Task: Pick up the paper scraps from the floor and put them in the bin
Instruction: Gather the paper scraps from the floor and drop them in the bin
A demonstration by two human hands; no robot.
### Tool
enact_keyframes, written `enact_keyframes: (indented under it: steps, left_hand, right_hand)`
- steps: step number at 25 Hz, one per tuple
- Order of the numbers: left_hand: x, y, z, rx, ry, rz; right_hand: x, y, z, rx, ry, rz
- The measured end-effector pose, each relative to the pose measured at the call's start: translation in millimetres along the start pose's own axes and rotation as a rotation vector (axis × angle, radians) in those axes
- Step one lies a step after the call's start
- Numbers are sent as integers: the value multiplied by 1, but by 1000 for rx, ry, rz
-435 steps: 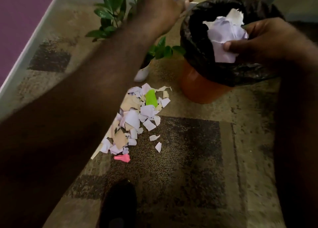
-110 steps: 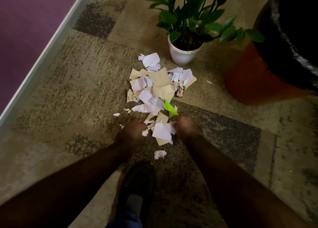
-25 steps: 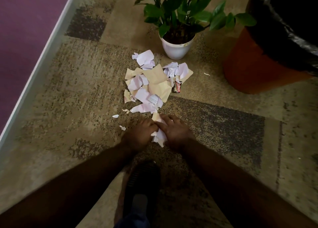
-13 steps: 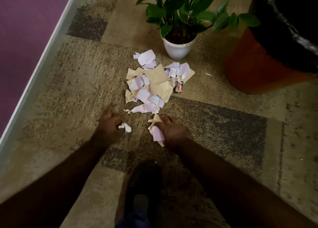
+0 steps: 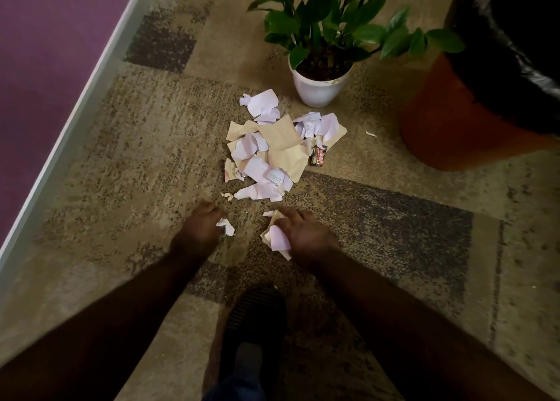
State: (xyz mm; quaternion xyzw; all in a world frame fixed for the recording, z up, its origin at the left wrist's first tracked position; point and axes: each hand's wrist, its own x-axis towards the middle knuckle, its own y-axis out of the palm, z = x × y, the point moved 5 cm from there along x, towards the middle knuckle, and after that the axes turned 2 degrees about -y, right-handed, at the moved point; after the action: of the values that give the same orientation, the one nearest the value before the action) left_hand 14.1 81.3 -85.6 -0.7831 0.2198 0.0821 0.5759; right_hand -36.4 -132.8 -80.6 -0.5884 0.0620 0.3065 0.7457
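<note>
Along the floor's left edge a pale skirting board [image 5: 75,122] meets a purple wall [image 5: 45,37]; your left hand [image 5: 198,229] is low on the patterned carpet [image 5: 121,164], its fingers curled round 1 small white scrap [image 5: 225,226]; just right of it your right hand [image 5: 306,234] grips a bunch of pink and tan scraps [image 5: 276,237]; between your arms, nearer you, sits a dark shoe [image 5: 254,319]; the main pile of paper scraps [image 5: 281,149] lies beyond both hands, a dark wrapper [image 5: 318,156] at its right edge; behind it stands a white potted plant [image 5: 318,79]; the orange bin [image 5: 448,119] with its black liner [image 5: 515,52] fills the far right corner.
</note>
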Motion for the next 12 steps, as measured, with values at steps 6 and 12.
enact_keyframes:
  steps: [6, 12]
  left_hand:
    - [10, -1, -3, 36, -42, 17]
    - [15, -9, -5, -56, -81, -53]
  right_hand:
    - [0, 1, 2, 49, -49, 73]
    - [1, -6, -12, 306, 72, 141]
